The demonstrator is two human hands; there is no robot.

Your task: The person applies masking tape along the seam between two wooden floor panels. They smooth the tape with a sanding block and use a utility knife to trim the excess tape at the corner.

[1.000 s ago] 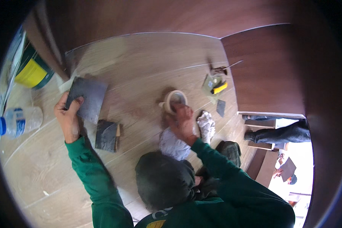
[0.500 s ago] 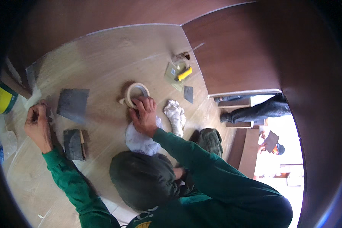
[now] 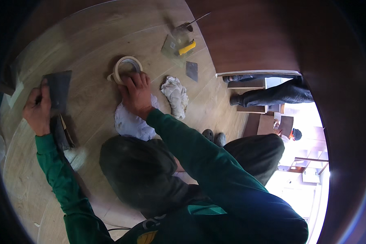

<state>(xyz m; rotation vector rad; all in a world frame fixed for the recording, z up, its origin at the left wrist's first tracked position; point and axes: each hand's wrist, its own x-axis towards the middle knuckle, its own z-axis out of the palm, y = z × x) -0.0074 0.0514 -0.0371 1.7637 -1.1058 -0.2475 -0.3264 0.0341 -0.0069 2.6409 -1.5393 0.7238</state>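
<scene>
On the wooden floor, the left hand grips a dark flat sheet at its near edge, the sheet reaching up and away from the fingers. Further right, the right hand lies palm down, fingers spread on the tape roll just ahead of it, with a white cloth under the wrist. A crumpled rag lies just right, a yellow tool beyond.

The right hand is covering part of the white cloth and the near rim of the tape roll. The left hand's grip is hiding the lower edge of the dark sheet.
</scene>
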